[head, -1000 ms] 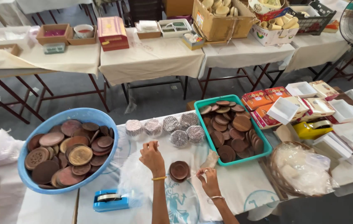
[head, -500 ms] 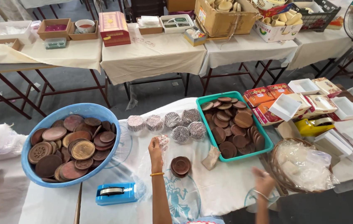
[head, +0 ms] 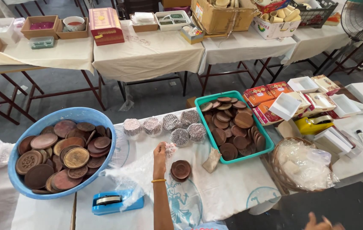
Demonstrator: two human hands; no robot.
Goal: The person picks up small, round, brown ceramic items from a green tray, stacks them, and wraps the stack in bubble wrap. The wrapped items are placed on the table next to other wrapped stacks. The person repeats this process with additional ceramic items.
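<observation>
Clear plastic wrap [head: 136,172] is pinched in the left hand [head: 160,154] beside a brown disc stack [head: 181,170]; right hand [head: 318,222] sits low, fingers' state unclear.

Matt brown wooden discs [head: 180,169] sit on a smooth white cloth table cover [head: 228,191]. Crinkly clear plastic wrap [head: 138,174] shines under the left hand [head: 161,154]. Glossy blue plastic basin [head: 68,117], smooth green plastic tray [head: 202,101], rough woven wicker basket [head: 277,168], shiny blue plastic tape dispenser [head: 117,203].
</observation>
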